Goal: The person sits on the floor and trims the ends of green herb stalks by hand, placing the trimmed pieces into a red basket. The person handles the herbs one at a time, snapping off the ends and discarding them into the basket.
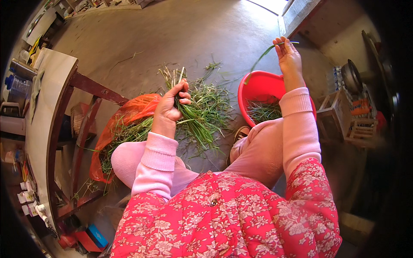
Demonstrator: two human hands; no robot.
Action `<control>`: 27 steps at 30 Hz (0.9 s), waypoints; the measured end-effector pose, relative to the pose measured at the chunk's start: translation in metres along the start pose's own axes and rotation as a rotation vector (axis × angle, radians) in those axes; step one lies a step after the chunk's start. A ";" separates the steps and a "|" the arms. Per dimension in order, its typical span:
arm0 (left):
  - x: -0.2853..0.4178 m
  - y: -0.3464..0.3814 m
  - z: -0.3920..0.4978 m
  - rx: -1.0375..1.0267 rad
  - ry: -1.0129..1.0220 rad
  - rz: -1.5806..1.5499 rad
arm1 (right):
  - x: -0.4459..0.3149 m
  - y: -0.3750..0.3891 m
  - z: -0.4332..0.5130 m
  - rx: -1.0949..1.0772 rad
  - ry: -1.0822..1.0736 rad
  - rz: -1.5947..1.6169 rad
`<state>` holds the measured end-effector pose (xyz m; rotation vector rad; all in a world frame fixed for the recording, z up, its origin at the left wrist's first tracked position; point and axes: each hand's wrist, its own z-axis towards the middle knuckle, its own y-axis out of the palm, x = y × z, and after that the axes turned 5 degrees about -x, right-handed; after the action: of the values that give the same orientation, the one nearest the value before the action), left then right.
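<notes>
My left hand (172, 101) grips a bunch of long green stalks (196, 124), their pale root ends pointing up past the thumb. Out to the right, my right hand (288, 56) pinches a single green stalk (265, 53) between thumb and fingers, its leafy end drooping toward a red plastic basin (242, 93). Loose greens (263, 112) lie inside the basin, below the right forearm. Beneath and beyond the left hand, a heap of cut greens (211, 103) spreads over the floor. An orange plastic bag (129, 109) full of greens lies by my left knee.
A table (48, 96) with dark red wooden legs stands close on the left. Small wooden stools (334, 111) and a metal pot (351, 76) are at the right. Stray stalks lie on the concrete floor (180, 35). A doorway (267, 6) lets in bright light at the top.
</notes>
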<state>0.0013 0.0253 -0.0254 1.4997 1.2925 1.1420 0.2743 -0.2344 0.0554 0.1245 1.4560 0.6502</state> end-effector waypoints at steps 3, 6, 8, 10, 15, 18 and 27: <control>0.002 -0.004 0.001 -0.035 -0.002 -0.050 | -0.014 -0.023 -0.003 -0.040 -0.007 -0.348; 0.001 -0.007 0.004 -0.008 0.015 -0.057 | -0.026 -0.052 -0.005 -0.152 0.087 -0.805; 0.000 -0.008 0.006 0.043 0.068 -0.066 | -0.027 -0.067 -0.010 -0.321 0.133 -1.286; 0.001 -0.008 0.007 0.042 0.100 -0.078 | -0.020 -0.073 -0.022 -0.536 0.125 -1.773; -0.003 -0.005 0.007 0.147 0.138 -0.002 | 0.003 -0.019 -0.049 -0.869 0.081 -1.649; -0.007 0.000 0.005 0.105 0.092 0.116 | 0.034 0.046 -0.063 -0.935 0.082 -1.264; -0.015 0.007 -0.001 0.012 -0.057 0.463 | 0.095 0.122 -0.106 -0.709 0.510 -0.454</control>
<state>0.0011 0.0098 -0.0204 1.8851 0.9367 1.3669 0.1317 -0.1207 0.0128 -0.9562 1.5683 0.8122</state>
